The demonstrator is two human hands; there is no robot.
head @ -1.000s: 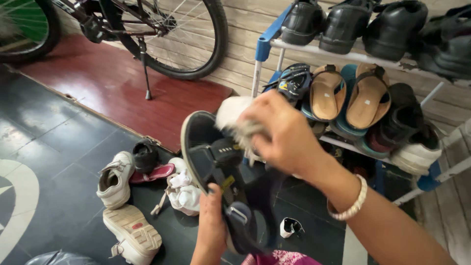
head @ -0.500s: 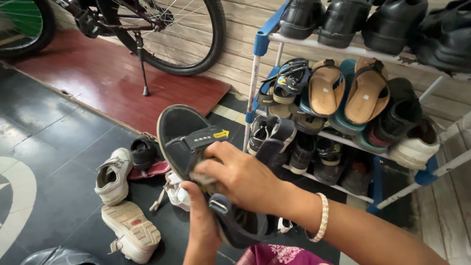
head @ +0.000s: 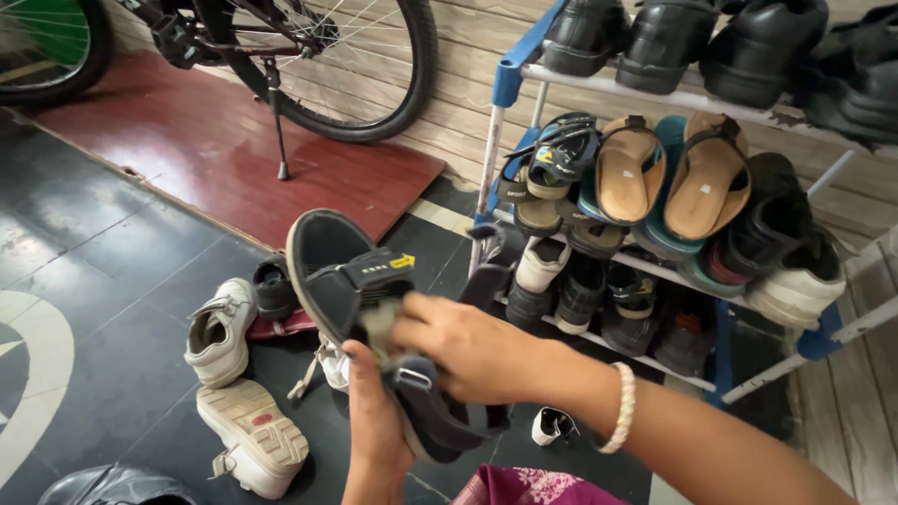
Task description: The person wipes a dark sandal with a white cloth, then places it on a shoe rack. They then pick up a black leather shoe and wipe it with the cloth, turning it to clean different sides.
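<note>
My left hand (head: 374,425) grips a dark strapped sandal (head: 327,271) from below, near its heel end, so the footbed faces me and the toe points up and to the left. A small yellow tag sits on its front strap. My right hand (head: 472,351), with a white bead bracelet (head: 622,407) on the wrist, reaches in from the right. It presses a small greyish cloth (head: 379,325) against the sandal's middle strap. The sandal's heel is partly hidden by both hands.
A blue-and-white shoe rack (head: 505,84) stands at the right, packed with sandals and dark shoes. Two white sneakers (head: 220,327) and other loose shoes lie on the dark tiled floor. Behind them, a bicycle wheel (head: 374,65) stands over a red mat (head: 215,159).
My right hand has slid with the cloth from the sandal's toe end down to its middle strap. The sandal has dropped slightly lower and further left in view.
</note>
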